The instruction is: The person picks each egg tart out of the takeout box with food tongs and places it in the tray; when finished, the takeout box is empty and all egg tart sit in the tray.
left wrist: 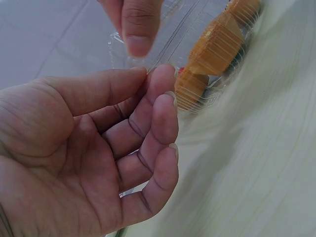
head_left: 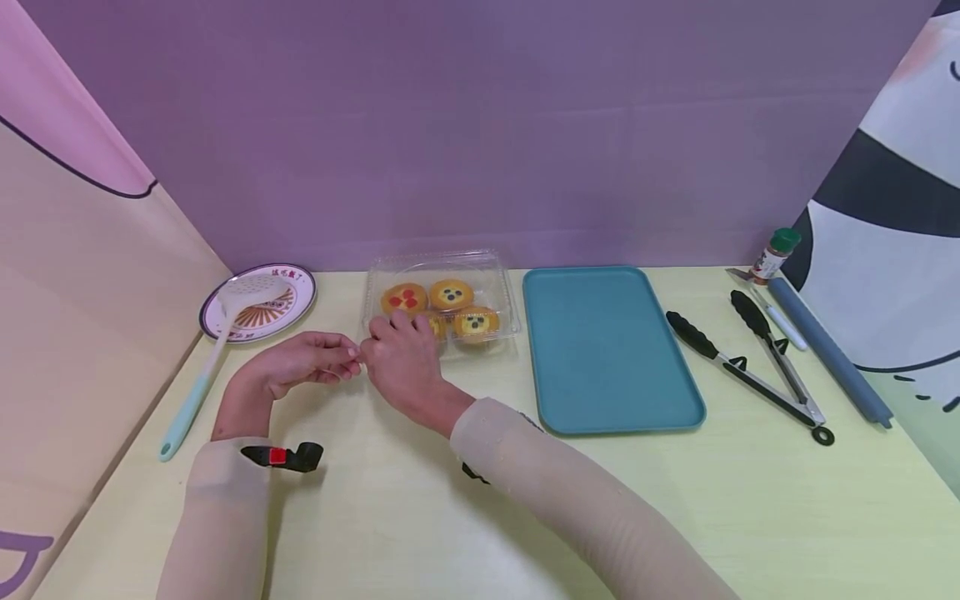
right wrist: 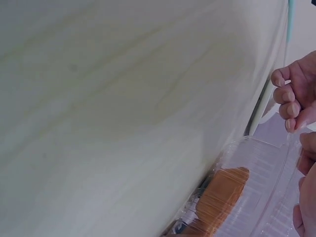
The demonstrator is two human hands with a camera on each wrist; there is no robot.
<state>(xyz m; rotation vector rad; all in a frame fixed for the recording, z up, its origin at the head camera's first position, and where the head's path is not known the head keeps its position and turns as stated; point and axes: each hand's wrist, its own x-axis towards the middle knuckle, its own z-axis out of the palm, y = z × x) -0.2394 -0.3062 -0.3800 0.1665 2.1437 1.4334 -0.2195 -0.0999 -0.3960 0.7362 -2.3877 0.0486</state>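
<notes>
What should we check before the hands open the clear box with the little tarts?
1. Both hands at the box corner: ok. The left hand and right hand meet at the near left corner of the clear box.
2. Firm hold on the lid edge: cannot tell; fingertips pinch the thin plastic, blurred.
3. Lid shut: ok, it looks closed over the tarts.
4. Room beside the box: ok; the teal tray lies bare.
5. Tongs within reach: ok, right of the tray.
</notes>
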